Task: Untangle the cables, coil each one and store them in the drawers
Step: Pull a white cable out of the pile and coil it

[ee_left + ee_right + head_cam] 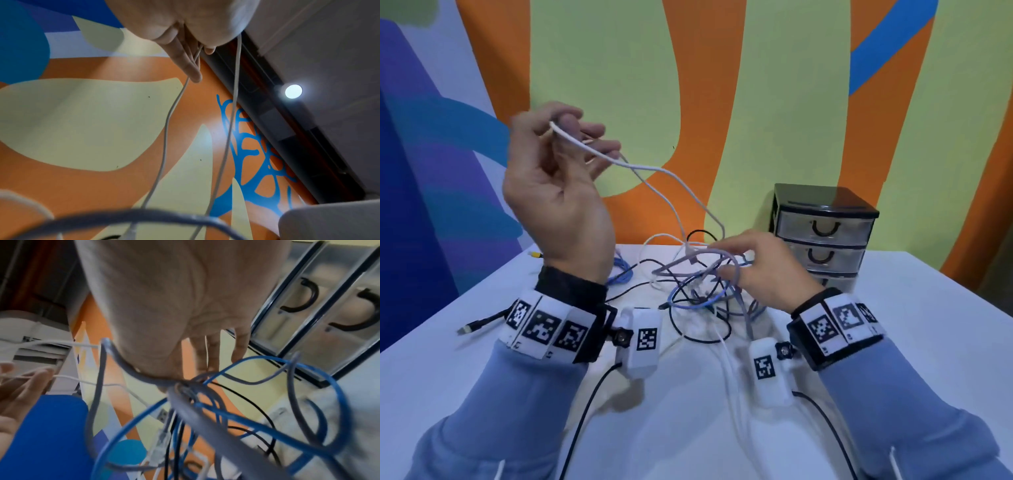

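Nearest the head camera, two blue sleeves (493, 404) run forward to wristbands printed with black-and-white markers (544, 329), each carrying a small white camera unit (642, 342). The left hand (558, 178) is raised well above the table, its fingers (599, 132) curled round a thin white cable (626, 164), pinching it near the thumb; in the left wrist view two strands of that cable (166, 129) hang down from the curled fingers (185, 60). The white cable sags rightward and drops into the tangle (702, 287) on the white table (914, 342). The right hand (767, 270) sits low over that tangle, thumb and fingers bent round a grey cable (688, 260) lifted slightly off the heap; the right wrist view shows the grey cable (127, 368) passing under the palm with blue network cable loops (287, 363) and black leads (252, 402) bunched just beneath. Left of the heap lie a coil of blue cable (621, 274) and a black lead ending in a USB plug (465, 329). Behind the right hand, touching the painted wall (722, 85), stands a small black-framed drawer unit (825, 226) with its clear drawers closed.
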`<control>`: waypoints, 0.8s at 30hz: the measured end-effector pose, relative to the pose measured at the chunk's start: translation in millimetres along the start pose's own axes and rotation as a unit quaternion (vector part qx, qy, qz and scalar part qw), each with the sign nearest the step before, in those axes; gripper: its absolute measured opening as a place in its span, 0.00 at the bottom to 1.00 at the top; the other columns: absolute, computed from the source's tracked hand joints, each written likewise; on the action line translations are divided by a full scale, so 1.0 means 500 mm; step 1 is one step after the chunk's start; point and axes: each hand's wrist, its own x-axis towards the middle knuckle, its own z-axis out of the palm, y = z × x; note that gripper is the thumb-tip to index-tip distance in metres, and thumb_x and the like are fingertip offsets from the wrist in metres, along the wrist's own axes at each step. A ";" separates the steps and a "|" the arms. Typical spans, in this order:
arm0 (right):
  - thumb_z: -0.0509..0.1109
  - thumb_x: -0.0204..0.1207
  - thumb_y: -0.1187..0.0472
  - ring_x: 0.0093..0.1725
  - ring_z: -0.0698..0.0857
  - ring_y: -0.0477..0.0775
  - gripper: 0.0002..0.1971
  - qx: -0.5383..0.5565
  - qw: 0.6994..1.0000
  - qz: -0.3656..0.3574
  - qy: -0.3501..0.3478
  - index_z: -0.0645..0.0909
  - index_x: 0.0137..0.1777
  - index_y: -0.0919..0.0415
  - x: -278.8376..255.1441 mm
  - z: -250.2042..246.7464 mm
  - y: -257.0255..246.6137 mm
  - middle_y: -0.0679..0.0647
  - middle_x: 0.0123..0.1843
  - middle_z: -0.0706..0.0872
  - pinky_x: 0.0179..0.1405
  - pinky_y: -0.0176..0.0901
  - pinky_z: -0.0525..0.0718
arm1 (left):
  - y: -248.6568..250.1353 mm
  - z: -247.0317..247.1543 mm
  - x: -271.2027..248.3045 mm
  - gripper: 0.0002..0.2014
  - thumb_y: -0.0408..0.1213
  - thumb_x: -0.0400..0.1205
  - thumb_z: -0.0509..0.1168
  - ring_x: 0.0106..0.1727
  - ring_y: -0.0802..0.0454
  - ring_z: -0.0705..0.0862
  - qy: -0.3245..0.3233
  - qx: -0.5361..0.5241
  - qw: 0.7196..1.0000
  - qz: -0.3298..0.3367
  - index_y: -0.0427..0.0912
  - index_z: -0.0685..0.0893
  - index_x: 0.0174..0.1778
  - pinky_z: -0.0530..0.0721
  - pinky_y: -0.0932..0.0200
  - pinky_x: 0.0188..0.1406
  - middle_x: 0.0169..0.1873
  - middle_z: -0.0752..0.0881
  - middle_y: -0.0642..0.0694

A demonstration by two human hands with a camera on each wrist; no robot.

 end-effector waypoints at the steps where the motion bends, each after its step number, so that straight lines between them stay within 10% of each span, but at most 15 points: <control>1: 0.79 0.77 0.61 0.67 0.82 0.52 0.19 -0.003 0.999 0.014 0.029 0.90 0.66 0.45 0.001 -0.003 0.002 0.48 0.62 0.85 0.64 0.50 0.81 | -0.003 -0.006 0.008 0.07 0.35 0.95 0.60 0.41 0.38 0.93 0.015 0.006 1.000 0.004 0.39 0.83 0.61 0.93 0.45 0.46 0.46 0.88 0.25; 8: 0.76 0.77 0.63 0.72 0.74 0.51 0.28 0.020 0.988 0.003 0.154 0.82 0.76 0.42 0.008 -0.010 -0.008 0.47 0.66 0.69 0.74 0.45 0.73 | -0.052 -0.023 0.013 0.13 0.49 0.90 0.69 0.25 0.49 0.82 -0.071 0.147 0.985 -0.053 0.46 0.94 0.60 0.82 0.52 0.32 0.27 0.86 0.46; 12: 0.74 0.83 0.62 0.42 0.82 0.35 0.10 0.072 0.968 -0.029 0.240 0.93 0.56 0.47 0.008 -0.034 -0.010 0.46 0.55 0.82 0.48 0.27 0.78 | -0.039 -0.021 0.008 0.15 0.50 0.90 0.70 0.28 0.41 0.78 -0.095 0.134 0.984 -0.066 0.42 0.93 0.49 0.78 0.46 0.31 0.26 0.82 0.41; 19: 0.78 0.81 0.56 0.28 0.80 0.51 0.03 0.167 0.976 0.030 0.139 0.85 0.50 0.51 0.019 -0.033 0.018 0.50 0.35 0.82 0.31 0.48 0.80 | -0.009 -0.012 -0.002 0.13 0.43 0.93 0.66 0.26 0.45 0.71 -0.123 0.063 0.989 -0.043 0.40 0.88 0.49 0.68 0.53 0.27 0.26 0.75 0.37; 24: 0.63 0.90 0.56 0.32 0.81 0.52 0.15 0.020 0.984 0.088 0.151 0.87 0.45 0.56 0.017 -0.030 0.038 0.45 0.30 0.80 0.35 0.46 0.75 | -0.022 -0.027 0.024 0.11 0.42 0.93 0.64 0.26 0.43 0.69 0.039 0.067 0.997 -0.027 0.52 0.80 0.44 0.65 0.44 0.24 0.32 0.81 0.58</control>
